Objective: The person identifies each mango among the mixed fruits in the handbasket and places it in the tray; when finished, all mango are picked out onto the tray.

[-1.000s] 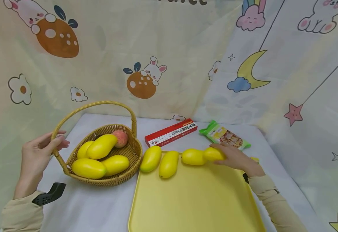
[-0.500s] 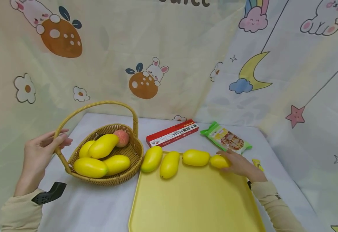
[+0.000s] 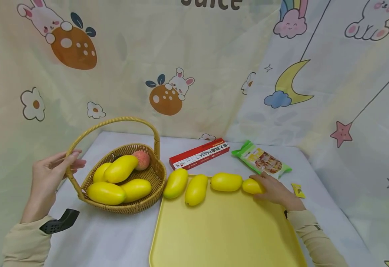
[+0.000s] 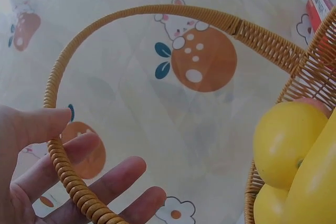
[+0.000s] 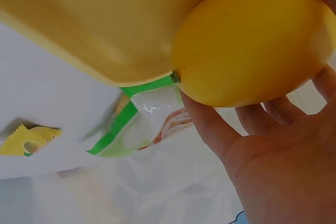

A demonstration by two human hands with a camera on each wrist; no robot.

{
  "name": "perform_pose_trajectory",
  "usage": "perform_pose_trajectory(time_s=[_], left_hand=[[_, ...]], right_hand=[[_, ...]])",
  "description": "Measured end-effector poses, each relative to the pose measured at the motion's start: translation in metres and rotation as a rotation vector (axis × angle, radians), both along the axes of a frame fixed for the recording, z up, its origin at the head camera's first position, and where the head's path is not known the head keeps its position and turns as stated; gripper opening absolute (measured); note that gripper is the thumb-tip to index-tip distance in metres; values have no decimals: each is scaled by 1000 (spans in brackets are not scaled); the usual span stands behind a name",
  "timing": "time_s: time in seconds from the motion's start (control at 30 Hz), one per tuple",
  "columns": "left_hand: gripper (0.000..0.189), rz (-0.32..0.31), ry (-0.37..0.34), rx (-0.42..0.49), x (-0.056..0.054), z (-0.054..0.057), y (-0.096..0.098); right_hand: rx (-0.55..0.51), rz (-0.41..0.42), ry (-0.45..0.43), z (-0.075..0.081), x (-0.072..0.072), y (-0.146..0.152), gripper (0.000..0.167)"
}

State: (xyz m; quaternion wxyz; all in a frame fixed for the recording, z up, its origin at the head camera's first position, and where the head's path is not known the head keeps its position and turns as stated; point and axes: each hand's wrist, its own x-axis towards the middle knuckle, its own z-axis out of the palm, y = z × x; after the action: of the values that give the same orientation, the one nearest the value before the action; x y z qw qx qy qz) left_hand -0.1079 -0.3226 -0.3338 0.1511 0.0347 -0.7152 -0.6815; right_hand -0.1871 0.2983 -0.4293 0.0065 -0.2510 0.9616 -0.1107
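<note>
My left hand (image 3: 49,180) holds the handle (image 4: 65,174) of a wicker basket (image 3: 132,209), thumb on one side and fingers loosely round the other. Inside the basket lie several yellow mangoes (image 3: 121,169) and a pinkish-red round fruit (image 3: 142,160). At the back right of a yellow tray (image 3: 227,233), my right hand (image 3: 276,191) grips a mango (image 5: 252,40) between thumb and fingers. Left of it, along the tray's back edge, are a mango lying crosswise (image 3: 226,182), a slanted mango (image 3: 195,190) and another mango (image 3: 175,183) beside the basket.
Behind the tray lie a red pasta box (image 3: 199,154) and a green-edged food packet (image 3: 262,159). A small yellow packet (image 3: 298,190) sits right of the tray on the white tabletop (image 3: 87,233). A printed cloth (image 3: 207,66) hangs behind.
My right hand has shifted slightly right with its mango, opening a small gap to the crosswise mango. The small yellow packet shows more fully. My left hand stays at the handle.
</note>
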Motion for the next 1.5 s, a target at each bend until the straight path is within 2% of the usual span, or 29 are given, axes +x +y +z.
perform_pose_trajectory(time_s=[0.23,0.47,0.63,0.77,0.9,1.1,1.5], left_hand=[[15,38,-35,-49,3,0,-3],[24,44,-70,-163,2,0,1],[33,63,-88,-221,1,1,3],[40,80,-104,-274,0,2,3],[41,87,-116,-288,1,2,3],[40,83,-124,-283,1,0,1],[37,73,-85,-281,1,-2,2]], right_hand=[[-20,9,-6,-2,-1,-4,67],[-16,-12,-35,3,2,-4,71],[-20,9,-14,12,2,-8,72],[-27,30,-15,26,0,-21,69],[-46,53,-38,41,0,-43,65],[-60,129,-28,53,-1,-91,61],[-55,387,-13,66,-8,-201,58]])
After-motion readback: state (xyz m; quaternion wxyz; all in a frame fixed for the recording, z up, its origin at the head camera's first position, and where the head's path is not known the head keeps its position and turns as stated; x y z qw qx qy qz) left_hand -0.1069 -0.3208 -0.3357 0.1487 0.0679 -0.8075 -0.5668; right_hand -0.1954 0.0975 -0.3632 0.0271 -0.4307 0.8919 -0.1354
